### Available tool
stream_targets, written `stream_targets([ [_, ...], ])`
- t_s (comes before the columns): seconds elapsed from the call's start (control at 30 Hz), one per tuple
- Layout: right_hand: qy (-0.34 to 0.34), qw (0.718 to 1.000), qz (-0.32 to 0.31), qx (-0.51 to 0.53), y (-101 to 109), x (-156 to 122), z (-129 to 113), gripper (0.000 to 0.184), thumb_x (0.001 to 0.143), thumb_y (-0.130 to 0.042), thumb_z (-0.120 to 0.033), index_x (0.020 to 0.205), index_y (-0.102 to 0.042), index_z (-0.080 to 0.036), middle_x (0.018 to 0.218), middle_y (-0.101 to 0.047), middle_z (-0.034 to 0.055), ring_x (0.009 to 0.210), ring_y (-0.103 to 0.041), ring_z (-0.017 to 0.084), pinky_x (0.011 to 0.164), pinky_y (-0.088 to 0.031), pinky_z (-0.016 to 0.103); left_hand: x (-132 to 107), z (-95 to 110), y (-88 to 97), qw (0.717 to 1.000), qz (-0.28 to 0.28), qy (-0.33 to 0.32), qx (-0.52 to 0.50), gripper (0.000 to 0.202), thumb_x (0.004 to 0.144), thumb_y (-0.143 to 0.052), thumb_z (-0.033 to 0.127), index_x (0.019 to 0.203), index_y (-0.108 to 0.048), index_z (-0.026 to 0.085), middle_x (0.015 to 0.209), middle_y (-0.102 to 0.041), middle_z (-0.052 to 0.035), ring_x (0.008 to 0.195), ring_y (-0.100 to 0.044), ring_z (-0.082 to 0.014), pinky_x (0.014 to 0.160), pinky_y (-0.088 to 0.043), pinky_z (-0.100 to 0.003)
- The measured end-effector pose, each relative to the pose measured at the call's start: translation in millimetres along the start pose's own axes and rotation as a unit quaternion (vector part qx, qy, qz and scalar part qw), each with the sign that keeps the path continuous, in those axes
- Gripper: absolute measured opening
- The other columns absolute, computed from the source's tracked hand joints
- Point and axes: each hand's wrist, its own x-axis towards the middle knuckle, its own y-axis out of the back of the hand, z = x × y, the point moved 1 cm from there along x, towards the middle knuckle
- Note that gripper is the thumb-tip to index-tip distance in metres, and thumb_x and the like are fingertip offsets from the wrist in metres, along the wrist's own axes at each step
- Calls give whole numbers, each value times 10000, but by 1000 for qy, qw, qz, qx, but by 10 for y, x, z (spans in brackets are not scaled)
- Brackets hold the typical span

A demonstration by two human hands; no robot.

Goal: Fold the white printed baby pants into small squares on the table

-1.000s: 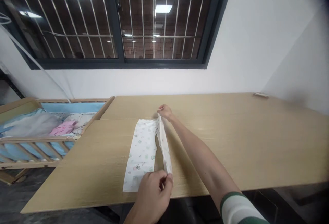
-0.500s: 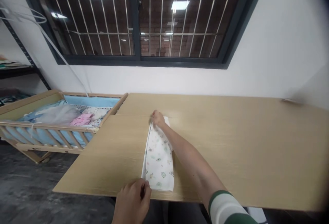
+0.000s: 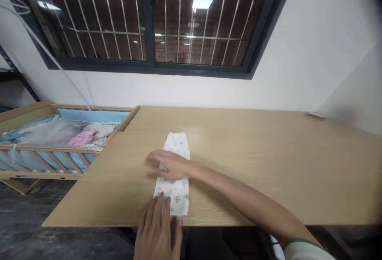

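Note:
A white cloth (image 3: 176, 199) printed with small green and pink figures lies folded into a long narrow strip on the wooden table (image 3: 244, 164). My left hand (image 3: 158, 224) rests at its near left corner, fingers stretched out flat and thumb apart. Across the middle of the strip passes my right hand (image 3: 173, 165), blurred by motion, its fingers extended to the left and the thumb apart from them. Part of the cloth is hidden beneath it; whether that palm touches the fabric I cannot tell.
Left of the table stands a wooden crib (image 3: 71, 148) with blue padding, holding a pink cloth (image 3: 83, 137) and other bedding. A barred window (image 3: 197, 25) is in the wall behind. A small flat object (image 3: 315, 115) lies at the table's far right.
My right hand has let go of the cloth's far end and moved nearer, over its middle. My left hand has opened from a pinch and lies flat at the near corner. The view has shifted right.

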Motion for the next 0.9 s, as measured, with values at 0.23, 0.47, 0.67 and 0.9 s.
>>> stream_targets([
  [0.23, 81, 988, -127, 23, -416, -565, -290, 598, 1061, -398, -433, 1581, -333, -145, 1646, -252, 144, 1544, -181, 219, 1253, -163, 383, -242, 279, -268, 998, 30, -26, 54, 375, 838, -574, 360, 1099, -654, 102, 1101, -698, -220, 1078, -631, -390, 906, -461, -497],
  [0.47, -18, 992, -123, 0, -359, -430, 383, 635, 1060, -369, -501, 1619, -219, -241, 1677, -135, 70, 1558, -96, 207, 1265, -66, 419, -397, 233, -391, 995, -15, -27, 95, 791, 870, -599, 419, 1560, -325, 145, 1479, -503, -226, 1356, -480, -395, 1017, -431, -501],
  [0.67, -109, 992, -59, -26, -201, -115, 1082, 620, 1029, -428, -538, 1584, -337, -276, 1658, -232, 49, 1548, -161, 222, 1264, -81, 446, -432, 215, -423, 995, -21, -34, 87, 771, 896, -587, 456, 1565, -337, 167, 1440, -553, -209, 1331, -519, -401, 939, -517, -516],
  [0.9, -184, 981, 15, -50, -38, 88, 1726, 565, 1024, -444, -458, 1539, -431, -226, 1633, -307, 75, 1534, -221, 233, 1256, -118, 433, -504, 162, -486, 995, -24, -50, 88, 745, 908, -579, 474, 1555, -368, 170, 1429, -559, -219, 1275, -563, -417, 936, -525, -575],
])
